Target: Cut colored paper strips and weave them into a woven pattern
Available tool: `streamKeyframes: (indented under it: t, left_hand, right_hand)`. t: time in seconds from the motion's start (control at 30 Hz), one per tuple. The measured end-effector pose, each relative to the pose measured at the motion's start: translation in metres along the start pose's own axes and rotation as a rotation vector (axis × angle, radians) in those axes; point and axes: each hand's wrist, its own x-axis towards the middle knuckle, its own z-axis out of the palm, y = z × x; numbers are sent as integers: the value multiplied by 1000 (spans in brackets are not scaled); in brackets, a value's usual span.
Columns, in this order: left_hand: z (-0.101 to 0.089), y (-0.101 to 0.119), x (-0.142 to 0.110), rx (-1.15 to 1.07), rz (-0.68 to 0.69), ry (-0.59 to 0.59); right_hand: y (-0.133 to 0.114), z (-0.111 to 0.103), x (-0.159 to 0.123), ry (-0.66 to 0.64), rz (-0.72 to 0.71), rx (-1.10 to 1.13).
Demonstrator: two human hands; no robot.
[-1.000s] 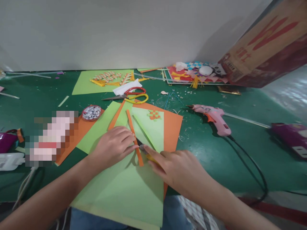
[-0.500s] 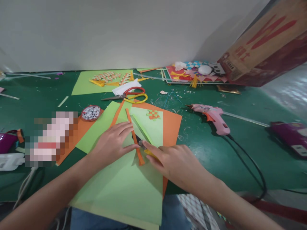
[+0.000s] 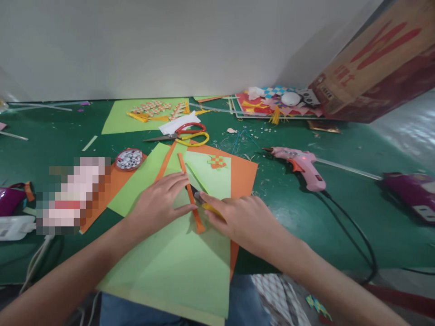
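Observation:
My left hand (image 3: pixel 159 199) lies over an orange paper strip (image 3: pixel 190 199), its index finger and thumb spread along the strip and pressing it onto a light green sheet (image 3: pixel 176 267). In my right hand (image 3: pixel 248 217) is a yellow utility knife (image 3: pixel 213 210), gripped near its metal front. The dark blade points to the upper left and meets the strip between my left fingertips; the tip's exact contact is hidden. A folded green paper strip (image 3: pixel 197 176) rests just beyond the blade. Near the sheet's top right sits a small woven orange-and-green paper piece (image 3: pixel 217 162).
Scissors (image 3: pixel 183 136) with red and yellow handles lie behind the sheets. A pink glue gun (image 3: pixel 299 165) rests at right, its cord trailing forward. At left is a round box of googly eyes (image 3: pixel 129 160). A printed paper bag (image 3: pixel 370 68) stands at the back right.
My right hand and the knife have shifted slightly up and left along the strip. The green strip has moved a little left. My left hand has stayed put. The glue gun's red light now shows.

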Motion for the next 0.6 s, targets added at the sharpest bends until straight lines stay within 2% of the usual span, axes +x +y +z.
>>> streamKeyframes:
  t: [0.4,0.6]
  left_hand:
    - [1,-1,-1,-6,16,11]
    - [1,-5,1,7,8,-47]
  right_hand:
    - [-1,-3,12,-16,13,6]
    - [-1,-3,12,-10,10,6]
